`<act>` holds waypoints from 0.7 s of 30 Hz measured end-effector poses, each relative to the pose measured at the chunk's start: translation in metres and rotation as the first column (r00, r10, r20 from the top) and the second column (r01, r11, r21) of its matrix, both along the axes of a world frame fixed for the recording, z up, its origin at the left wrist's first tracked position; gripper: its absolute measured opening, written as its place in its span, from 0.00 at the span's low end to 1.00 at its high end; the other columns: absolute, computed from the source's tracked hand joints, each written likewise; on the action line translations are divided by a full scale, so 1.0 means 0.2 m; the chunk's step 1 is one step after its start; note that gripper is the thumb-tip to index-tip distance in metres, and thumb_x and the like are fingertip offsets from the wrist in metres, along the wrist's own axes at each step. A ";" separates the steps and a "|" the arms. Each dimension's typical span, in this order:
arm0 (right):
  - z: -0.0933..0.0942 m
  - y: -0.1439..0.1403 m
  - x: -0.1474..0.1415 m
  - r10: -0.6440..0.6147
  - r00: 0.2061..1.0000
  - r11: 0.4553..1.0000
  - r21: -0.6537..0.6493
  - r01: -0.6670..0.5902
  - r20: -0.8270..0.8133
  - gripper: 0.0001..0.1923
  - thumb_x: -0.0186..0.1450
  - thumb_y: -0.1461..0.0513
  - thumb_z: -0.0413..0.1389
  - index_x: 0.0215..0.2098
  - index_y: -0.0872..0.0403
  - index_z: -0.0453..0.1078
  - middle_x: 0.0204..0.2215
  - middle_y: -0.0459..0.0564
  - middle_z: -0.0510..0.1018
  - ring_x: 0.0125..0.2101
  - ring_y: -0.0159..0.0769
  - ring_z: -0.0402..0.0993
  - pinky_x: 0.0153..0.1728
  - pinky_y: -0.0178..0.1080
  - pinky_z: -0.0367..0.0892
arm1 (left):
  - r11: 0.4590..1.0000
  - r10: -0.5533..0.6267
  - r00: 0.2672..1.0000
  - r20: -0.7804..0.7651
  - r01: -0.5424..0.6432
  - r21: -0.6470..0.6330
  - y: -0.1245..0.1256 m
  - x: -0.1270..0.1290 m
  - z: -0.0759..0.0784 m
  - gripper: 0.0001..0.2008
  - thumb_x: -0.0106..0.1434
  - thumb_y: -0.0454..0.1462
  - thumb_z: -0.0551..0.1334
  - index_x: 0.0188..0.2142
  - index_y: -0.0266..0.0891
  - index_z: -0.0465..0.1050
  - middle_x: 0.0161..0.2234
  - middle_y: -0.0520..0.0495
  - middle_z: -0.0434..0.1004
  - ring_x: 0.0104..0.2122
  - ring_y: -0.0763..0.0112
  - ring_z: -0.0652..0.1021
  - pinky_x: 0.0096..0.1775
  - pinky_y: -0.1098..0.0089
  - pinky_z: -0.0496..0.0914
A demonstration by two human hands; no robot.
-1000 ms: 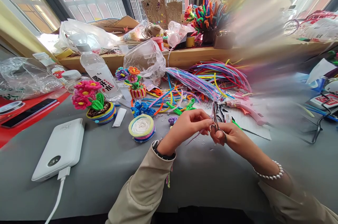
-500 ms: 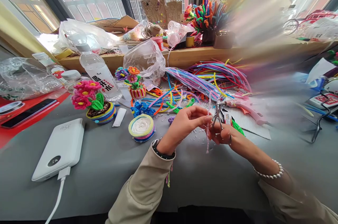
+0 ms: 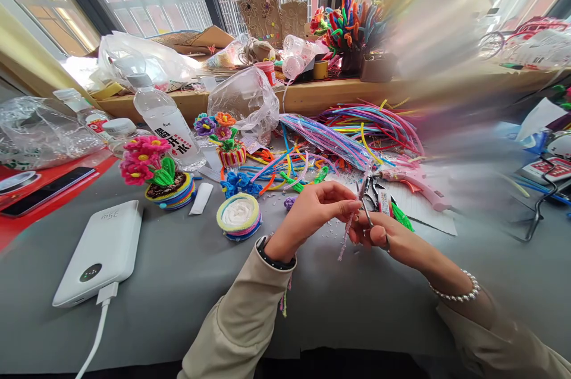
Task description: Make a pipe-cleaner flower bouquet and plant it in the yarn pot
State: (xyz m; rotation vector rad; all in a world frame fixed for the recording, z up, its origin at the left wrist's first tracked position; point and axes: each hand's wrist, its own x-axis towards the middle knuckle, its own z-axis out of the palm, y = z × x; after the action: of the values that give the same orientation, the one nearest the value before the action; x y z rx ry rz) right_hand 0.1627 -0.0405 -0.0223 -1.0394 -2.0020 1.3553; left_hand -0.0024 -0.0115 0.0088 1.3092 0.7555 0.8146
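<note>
While pinching pipe cleaner [image 3: 347,230], left hand [image 3: 312,212] beside scissors-gripping right hand [image 3: 379,236], bare grey table [image 3: 178,284] below.

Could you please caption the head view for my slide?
Left hand pinches a pink pipe cleaner; right hand holds scissors.

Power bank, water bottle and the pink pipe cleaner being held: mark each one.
power bank [image 3: 102,251], head view, middle of its white top face
water bottle [image 3: 166,123], head view, on its label
pink pipe cleaner [image 3: 345,238], head view, the free end below the fingers
</note>
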 end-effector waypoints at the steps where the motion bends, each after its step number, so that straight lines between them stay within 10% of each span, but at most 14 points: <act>1: 0.00 0.00 0.00 -0.001 1.000 1.000 -0.003 0.001 -0.004 0.34 0.52 0.35 0.37 0.24 0.56 0.60 0.22 0.45 0.61 0.22 0.29 0.55 0.24 0.34 0.55 | 1.000 0.001 1.000 -0.007 -0.001 0.009 0.00 0.00 0.00 0.10 0.47 0.38 0.65 0.26 0.33 0.69 0.22 0.53 0.70 0.22 0.80 0.70 0.28 0.75 0.64; 14: 0.01 0.00 0.00 -0.169 0.985 0.985 0.020 0.169 -0.021 0.31 0.52 0.37 0.42 0.14 0.55 0.54 0.13 0.42 0.56 0.17 0.26 0.50 0.19 0.32 0.49 | 0.999 0.002 1.000 -0.031 0.000 0.054 0.00 0.00 0.00 0.10 0.48 0.38 0.65 0.24 0.33 0.68 0.20 0.53 0.68 0.21 0.81 0.68 0.25 0.77 0.62; 21: 0.01 -0.01 0.00 -0.058 0.997 0.998 -0.022 0.057 -0.059 0.34 0.49 0.34 0.37 0.22 0.56 0.60 0.19 0.44 0.60 0.21 0.28 0.53 0.22 0.33 0.54 | 0.997 0.018 1.000 -0.017 -0.017 0.080 0.00 0.00 0.01 0.09 0.49 0.38 0.64 0.25 0.34 0.68 0.21 0.54 0.67 0.22 0.81 0.68 0.26 0.78 0.62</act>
State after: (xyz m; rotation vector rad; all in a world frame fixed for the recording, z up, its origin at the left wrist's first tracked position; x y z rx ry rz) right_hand 0.1618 -0.0416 -0.0193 -1.0452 -1.9045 1.3630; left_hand -0.0031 -0.0122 0.0115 1.3844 0.7557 0.8559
